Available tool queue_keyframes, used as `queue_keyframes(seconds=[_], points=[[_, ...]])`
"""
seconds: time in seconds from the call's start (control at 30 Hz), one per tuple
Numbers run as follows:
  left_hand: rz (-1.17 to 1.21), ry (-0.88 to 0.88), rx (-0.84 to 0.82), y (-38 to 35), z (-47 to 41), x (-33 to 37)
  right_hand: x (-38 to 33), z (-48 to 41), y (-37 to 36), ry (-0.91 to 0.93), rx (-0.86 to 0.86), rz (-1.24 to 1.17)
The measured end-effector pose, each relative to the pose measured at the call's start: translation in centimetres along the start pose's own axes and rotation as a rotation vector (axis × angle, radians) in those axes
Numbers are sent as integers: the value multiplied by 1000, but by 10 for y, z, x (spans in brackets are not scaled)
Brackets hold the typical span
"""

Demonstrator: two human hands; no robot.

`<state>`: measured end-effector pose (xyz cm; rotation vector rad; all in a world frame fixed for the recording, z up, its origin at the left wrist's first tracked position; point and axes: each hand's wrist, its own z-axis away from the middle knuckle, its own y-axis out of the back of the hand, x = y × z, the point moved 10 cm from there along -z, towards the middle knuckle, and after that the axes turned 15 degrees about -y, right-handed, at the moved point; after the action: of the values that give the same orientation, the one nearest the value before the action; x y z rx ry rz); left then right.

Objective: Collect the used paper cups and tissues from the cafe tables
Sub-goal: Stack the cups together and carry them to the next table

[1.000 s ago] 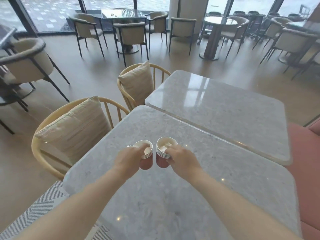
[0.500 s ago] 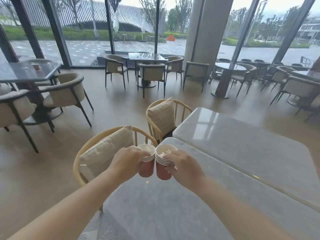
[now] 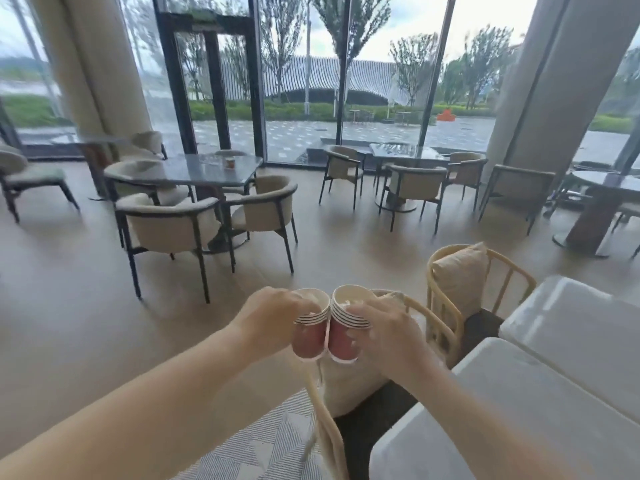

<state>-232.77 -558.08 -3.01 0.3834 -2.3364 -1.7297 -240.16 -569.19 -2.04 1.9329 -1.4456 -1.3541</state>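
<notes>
Two stacks of red paper cups are held up in the air, side by side and touching, above a wicker chair (image 3: 327, 431) and clear of the near desk. The left stack (image 3: 309, 337) is gripped by the left hand (image 3: 270, 320), fingers curled round its striped rims; the right stack (image 3: 344, 341) is gripped likewise by the right hand (image 3: 384, 332). The pale desk (image 3: 519, 410) is seen at lower right, beside the right forearm. The cups' contents cannot be made out. A further small cup (image 3: 229, 163) is noted on a dark desk (image 3: 194, 173) well apart, towards the windows (image 3: 304, 81), with upholstered armchairs (image 3: 166, 226) around it
</notes>
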Motion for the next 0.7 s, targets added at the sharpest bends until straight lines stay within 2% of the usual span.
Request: queue_keyframes(seconds=[0.13, 0.4, 0.57, 0.7], points=[[-93, 57, -146, -4, 14, -74, -28, -51, -63, -37, -45, -76], [-89, 186, -141, -11, -9, -219, -30, -180, -158, -31, -115, -99], [-36, 325, -33, -9, -28, -328, -33, -278, -226, 4, -153, -170], [-39, 366, 8, -11, -34, -412, -45, -347, -290, 19, -197, -213]])
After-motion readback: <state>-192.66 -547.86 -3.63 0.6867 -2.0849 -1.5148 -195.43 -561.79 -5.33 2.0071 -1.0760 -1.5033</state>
